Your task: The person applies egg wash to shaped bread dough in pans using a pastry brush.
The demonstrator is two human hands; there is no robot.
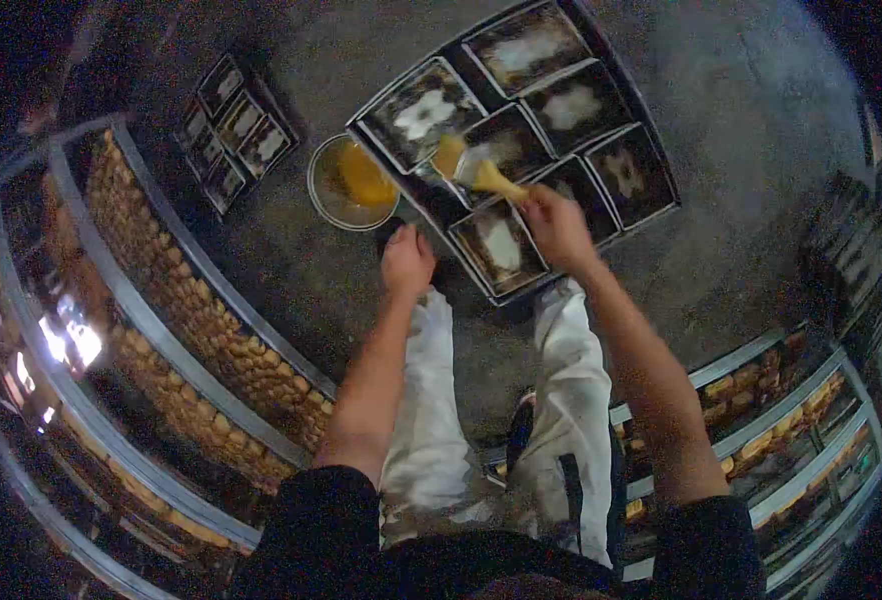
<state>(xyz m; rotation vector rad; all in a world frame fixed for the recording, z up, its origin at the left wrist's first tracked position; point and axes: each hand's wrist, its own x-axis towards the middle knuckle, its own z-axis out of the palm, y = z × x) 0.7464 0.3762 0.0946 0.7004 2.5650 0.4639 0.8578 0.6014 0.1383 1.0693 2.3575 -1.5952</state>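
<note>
Probably light but slick, the brush [497, 182] suits a handle grip; right hand [559, 228] clasps it, left hand [408, 264] apart, grip unclear.

dim grainy floor, white glare at left, fisheye-bent racks, dark vignetted corners

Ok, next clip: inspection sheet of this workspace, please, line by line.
Surface: bare, dark grey floor, mottled.
Job's things: brush over joined rectangular tins with pale patches inside; round bowl of something yellow beside them.
Clutter: second group of tins farther left; dark stack at right, contents unclear.
Grippers: right hand, fingers closed on the brush; left hand near the bowl, grip unclear.
Cables: nothing seen.
Surroundings: metal racks with brownish pieces on both sides.
</note>
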